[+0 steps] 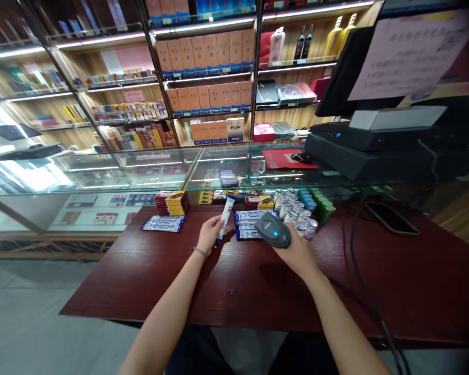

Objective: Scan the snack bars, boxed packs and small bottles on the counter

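Observation:
My left hand (pixel 210 234) grips a blue-and-white wrapped snack bar (pixel 227 212), tilted upright with its pale back side showing. In my right hand (pixel 301 252) is a dark grey barcode scanner (pixel 272 229) with a small blue light on top, its head pointing left toward the bar. Between the hands lie several blue-and-white wrapped bars (pixel 247 225) in a row, partly covered by the scanner. Another small group of the same bars (pixel 163 223) rests on the table to the left of my left hand.
Behind the bars stand red-and-yellow boxes (pixel 171 203) and several small jars (pixel 293 208). A phone (pixel 391 217) lies at the right of the dark red table (pixel 148 281), near a black cable (pixel 355 260). A glass counter (pixel 152 172) and a monitor (pixel 347 67) are beyond.

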Demonstrator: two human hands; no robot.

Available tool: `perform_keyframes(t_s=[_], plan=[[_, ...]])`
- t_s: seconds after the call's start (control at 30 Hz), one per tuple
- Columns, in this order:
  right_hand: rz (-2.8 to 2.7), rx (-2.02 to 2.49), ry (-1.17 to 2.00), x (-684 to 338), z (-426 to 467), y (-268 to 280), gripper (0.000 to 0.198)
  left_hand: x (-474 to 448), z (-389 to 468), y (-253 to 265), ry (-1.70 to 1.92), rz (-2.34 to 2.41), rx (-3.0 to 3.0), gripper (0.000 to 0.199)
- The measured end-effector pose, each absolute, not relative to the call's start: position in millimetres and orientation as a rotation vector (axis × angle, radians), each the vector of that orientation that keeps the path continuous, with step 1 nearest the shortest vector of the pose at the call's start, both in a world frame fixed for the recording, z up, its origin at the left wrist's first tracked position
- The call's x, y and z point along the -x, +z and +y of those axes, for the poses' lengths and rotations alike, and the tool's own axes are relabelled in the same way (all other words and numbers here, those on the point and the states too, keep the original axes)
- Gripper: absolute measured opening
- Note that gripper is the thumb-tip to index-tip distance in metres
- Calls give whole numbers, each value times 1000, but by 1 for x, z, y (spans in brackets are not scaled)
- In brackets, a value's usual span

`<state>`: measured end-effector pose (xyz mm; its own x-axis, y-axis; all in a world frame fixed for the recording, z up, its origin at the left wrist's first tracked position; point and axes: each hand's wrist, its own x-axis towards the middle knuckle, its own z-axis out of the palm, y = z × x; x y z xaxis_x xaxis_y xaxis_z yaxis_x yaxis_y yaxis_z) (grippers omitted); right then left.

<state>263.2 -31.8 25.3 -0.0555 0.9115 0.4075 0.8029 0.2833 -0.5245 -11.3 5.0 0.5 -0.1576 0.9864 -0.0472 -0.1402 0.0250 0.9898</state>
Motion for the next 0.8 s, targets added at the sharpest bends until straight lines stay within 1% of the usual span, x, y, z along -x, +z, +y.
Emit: perform_keyframes(t_s=[0.13,0.2,0.33,0.6,0.7,0.8], plan=[[-2061,1527,169,-253,-37,24,51,14,2,-5,1341,1266,-1032,34],[-2133,1491,140,-252,-38,22,49,13,1,-5,1324,1293,-1094,34],[-2162,1507,98,-254,-37,22,36,12,0,-6,1289,1349,-1214,31],[-2089,1523,50,-250,-41,26,36,14,6,-14,1364,1284,-1135,34],[-2063,1519,27,-251,-39,22,34,20,7,-6,1470,1415,-1292,28],[-2040,1514,26,-254,-34,15,35,33,2,13,1514,1639,-1584,21]])
